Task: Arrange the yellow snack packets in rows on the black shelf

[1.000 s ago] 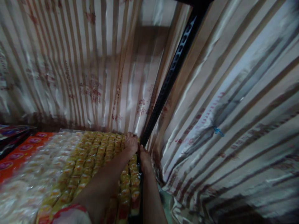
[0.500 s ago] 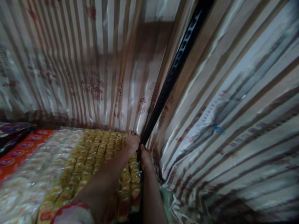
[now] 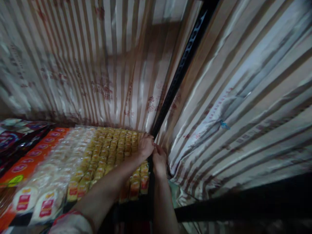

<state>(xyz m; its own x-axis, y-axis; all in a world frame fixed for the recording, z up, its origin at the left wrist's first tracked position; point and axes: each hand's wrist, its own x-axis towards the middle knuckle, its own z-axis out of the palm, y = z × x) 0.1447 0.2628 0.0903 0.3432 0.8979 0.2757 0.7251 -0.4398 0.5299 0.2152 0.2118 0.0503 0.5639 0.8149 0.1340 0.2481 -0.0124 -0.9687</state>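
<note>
My left hand (image 3: 146,145) reaches over the right-hand rows of small yellow-wrapped packets (image 3: 113,143) to the foot of a slanting black perforated post (image 3: 168,105). Its fingers are bent inward at the post. Right beside it, my right hand (image 3: 159,160) comes up along the packets' right edge, fingers closed near the post's base. The fingertips of both hands meet or nearly meet there. Whatever they grip is too small and dark to make out.
Left of the yellow packets lie clear-wrapped white round packets (image 3: 45,203), an orange box strip (image 3: 30,159) and dark shiny packages (image 3: 14,139). Striped plastic sheeting (image 3: 117,71) hangs behind and to the right, with a blue tie (image 3: 223,124). A black bar (image 3: 243,201) crosses the lower right.
The view has shifted, showing more of the packets' front and the black bar at lower right. Both hands stay by the post's foot, with the left hand now closer to the right one.
</note>
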